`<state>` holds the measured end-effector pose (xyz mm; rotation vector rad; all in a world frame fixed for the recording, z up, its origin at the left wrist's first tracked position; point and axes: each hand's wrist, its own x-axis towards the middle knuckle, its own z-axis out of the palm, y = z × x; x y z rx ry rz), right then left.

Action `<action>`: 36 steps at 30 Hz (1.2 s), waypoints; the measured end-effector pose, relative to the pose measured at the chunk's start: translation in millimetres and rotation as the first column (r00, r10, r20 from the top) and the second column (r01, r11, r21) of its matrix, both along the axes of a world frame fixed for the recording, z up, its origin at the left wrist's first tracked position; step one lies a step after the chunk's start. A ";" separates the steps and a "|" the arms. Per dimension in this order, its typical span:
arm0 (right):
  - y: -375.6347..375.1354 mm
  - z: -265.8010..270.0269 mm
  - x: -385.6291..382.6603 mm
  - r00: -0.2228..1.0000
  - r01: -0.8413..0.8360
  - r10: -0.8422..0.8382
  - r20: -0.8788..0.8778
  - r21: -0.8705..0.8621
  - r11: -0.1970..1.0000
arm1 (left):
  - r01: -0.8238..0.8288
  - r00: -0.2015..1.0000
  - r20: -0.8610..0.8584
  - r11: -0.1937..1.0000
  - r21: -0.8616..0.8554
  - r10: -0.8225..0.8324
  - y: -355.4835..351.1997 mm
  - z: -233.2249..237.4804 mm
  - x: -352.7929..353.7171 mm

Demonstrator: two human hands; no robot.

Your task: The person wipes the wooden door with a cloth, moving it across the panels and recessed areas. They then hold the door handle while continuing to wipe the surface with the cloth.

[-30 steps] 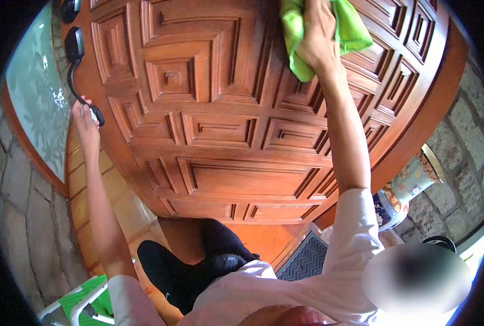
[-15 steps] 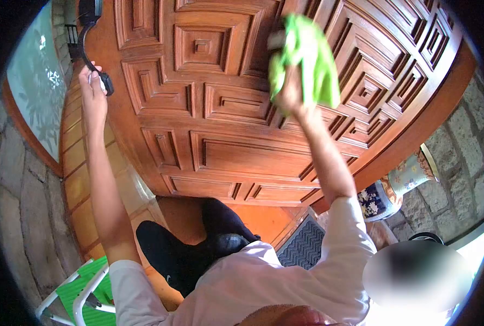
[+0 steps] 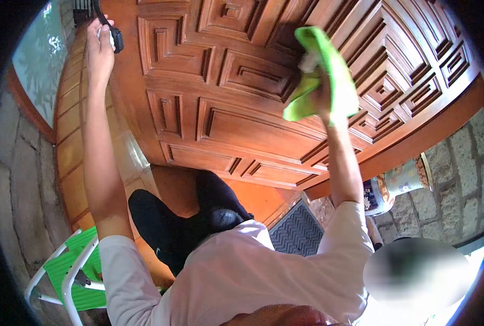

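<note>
The carved wooden door (image 3: 253, 122) fills the view ahead, with raised square and rectangular panels. At its left edge, my left hand (image 3: 100, 48) is closed around the lower end of a black door handle (image 3: 117, 39). Something small and whitish shows between those fingers, too little to name. My right hand (image 3: 323, 100) grips a bright green cloth (image 3: 344, 92) against or just in front of the door's right-hand panels. Motion blurs this hand, and the cloth's folds hide most of its fingers.
A green step stool with white legs (image 3: 71, 271) stands at lower left. A dark doormat (image 3: 296, 231) lies on the floor below the door. To the right, a patterned ceramic vase (image 3: 405, 176) is near the stone wall (image 3: 451, 168). Another person's blurred head (image 3: 416, 277) appears at lower right.
My right hand has swung the green cloth slightly right and down across the door. My left hand stays on the handle. The whole view has shifted, with the door's lower panels now higher.
</note>
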<state>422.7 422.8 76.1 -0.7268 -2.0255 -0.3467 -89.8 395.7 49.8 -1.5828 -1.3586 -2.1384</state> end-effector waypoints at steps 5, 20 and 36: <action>-39.4 100.7 -4.4 0.389 -0.678 0.719 -0.576 0.350 0.646 | 0.027 1.000 0.004 0.999 0.019 -0.027 -1.8 0.9 3.5; 30.9 -98.4 -40.4 0.995 0.093 -0.095 -0.005 0.279 0.956 | -0.005 0.997 0.081 1.000 -0.018 0.007 -2.5 3.1 14.6; 10.6 69.1 -112.2 0.962 0.261 -0.265 -0.058 0.465 0.846 | -0.075 0.997 0.014 0.997 -0.030 0.076 -7.7 2.0 12.8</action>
